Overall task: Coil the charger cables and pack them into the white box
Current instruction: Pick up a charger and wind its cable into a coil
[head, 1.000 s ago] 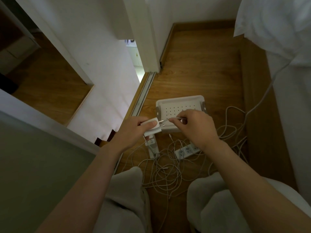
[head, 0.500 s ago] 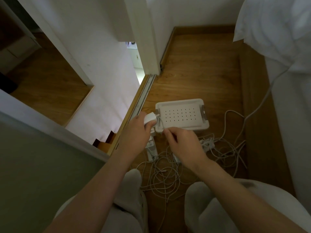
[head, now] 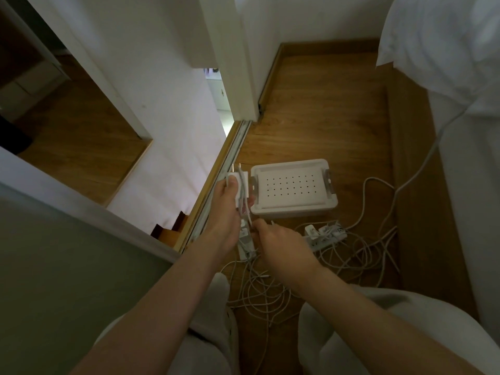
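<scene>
Two hands are seen from the head view. A charger (head: 239,182) is gripped in the left hand (head: 227,209), just beside the left edge of the box (head: 292,189), which lies on the floor (head: 324,109). Its cable (head: 247,209) is pinched by the curled fingers (head: 259,229) of the right hand (head: 281,244). More cables (head: 259,293) lie tangled near the box.

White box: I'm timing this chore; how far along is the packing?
Early. Nothing looks packed: the white box has its lid on. The left hand grips a charger plug while the right hand pinches its cable, partly wound. A cable tangle lies loose on the floor.
</scene>
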Available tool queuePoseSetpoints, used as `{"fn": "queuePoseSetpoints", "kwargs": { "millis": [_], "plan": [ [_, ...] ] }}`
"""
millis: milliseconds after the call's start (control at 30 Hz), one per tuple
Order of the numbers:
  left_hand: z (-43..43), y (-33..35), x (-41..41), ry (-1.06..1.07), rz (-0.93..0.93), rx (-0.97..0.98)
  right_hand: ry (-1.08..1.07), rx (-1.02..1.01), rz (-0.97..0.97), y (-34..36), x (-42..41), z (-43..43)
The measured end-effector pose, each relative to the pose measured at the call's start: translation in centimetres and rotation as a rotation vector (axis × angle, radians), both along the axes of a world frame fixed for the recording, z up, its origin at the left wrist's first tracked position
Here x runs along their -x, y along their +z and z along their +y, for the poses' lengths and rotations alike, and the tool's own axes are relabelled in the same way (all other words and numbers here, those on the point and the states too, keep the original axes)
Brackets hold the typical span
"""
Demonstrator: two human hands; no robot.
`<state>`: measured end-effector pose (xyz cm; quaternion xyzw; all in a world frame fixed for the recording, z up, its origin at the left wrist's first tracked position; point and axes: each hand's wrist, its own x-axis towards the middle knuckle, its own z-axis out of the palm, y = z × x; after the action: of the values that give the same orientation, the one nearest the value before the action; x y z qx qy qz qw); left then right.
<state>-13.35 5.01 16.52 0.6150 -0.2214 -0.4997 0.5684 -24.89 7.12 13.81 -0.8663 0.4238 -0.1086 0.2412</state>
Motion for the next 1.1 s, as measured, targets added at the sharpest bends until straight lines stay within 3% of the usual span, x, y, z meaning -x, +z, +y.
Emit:
{"fn": "queuePoseSetpoints", "kwargs": {
  "millis": [133,233,367,467,567,700,800,867,1100],
  "plan": [
    [-0.4,0.2,-0.3,0.108,0.544,0.061,0.013,-0.152,-0.224,-0.2,0.0,-0.1],
    [-0.6,1.0,-0.9,0.078,0.657,0.132,0.037,-0.261,-0.249,-0.4,0.5,-0.4],
    [-0.4,2.2,-1.9,-0.078,0.649,0.158,0.023,-0.378,-0.199,-0.9,1.7,-1.8],
    [-0.2,2.6,-2.6,-0.263,0.531,0.13,-0.01,-0.378,-0.183,-1.2,2.6,-3.2],
    [0.3,3.3,-3.5,-0.432,0.362,0.112,-0.032,-0.131,-0.08,-1.4,3.3,-4.5],
    [0.7,3.3,-4.3,-0.623,-0.124,0.014,-0.053,-0.025,0.062,-0.7,4.2,-5.6],
    [1.1,3.1,-4.1,-0.723,-0.424,-0.068,-0.128,-0.118,-0.015,-0.1,4.2,-5.7],
    [1.3,2.9,-3.9,-0.73,-0.505,-0.124,-0.185,-0.149,-0.043,0.6,3.9,-5.6],
    [1.2,2.4,-4.1,-0.766,-0.665,-0.128,-0.267,0.018,-0.093,1.9,3.3,-4.8]
  ]
}}
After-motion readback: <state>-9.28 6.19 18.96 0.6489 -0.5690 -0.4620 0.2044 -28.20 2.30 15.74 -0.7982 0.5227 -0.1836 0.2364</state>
